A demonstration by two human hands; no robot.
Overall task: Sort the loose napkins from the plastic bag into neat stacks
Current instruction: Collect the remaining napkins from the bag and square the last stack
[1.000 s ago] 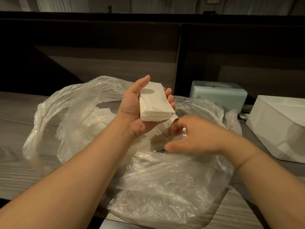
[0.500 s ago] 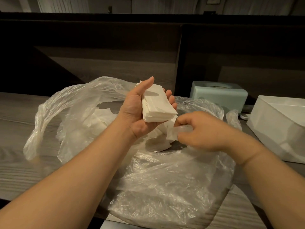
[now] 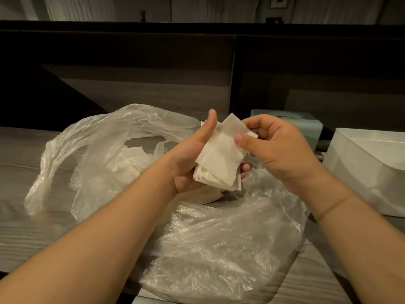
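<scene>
Crinkled clear plastic bag (image 3: 135, 137) sprawls across the grey wooden table (image 3: 26, 235), its mouth gaping toward the left, and loose napkins (image 3: 131, 161) show white inside it. Above the bag my left hand (image 3: 188, 163) cradles a stack of napkins (image 3: 215, 174) in its palm, thumb raised along the stack's left edge and fingers curled up under its far side. One napkin (image 3: 228, 132) lies skewed on top, a corner poking upward. My right hand (image 3: 276, 148) pinches that top napkin between thumb and forefinger at its right edge. Behind my right hand stands a pale green tissue box (image 3: 309, 126), partly hidden. Farthest right, a white bin (image 3: 359, 170) sits on the table, just beside the bag.
</scene>
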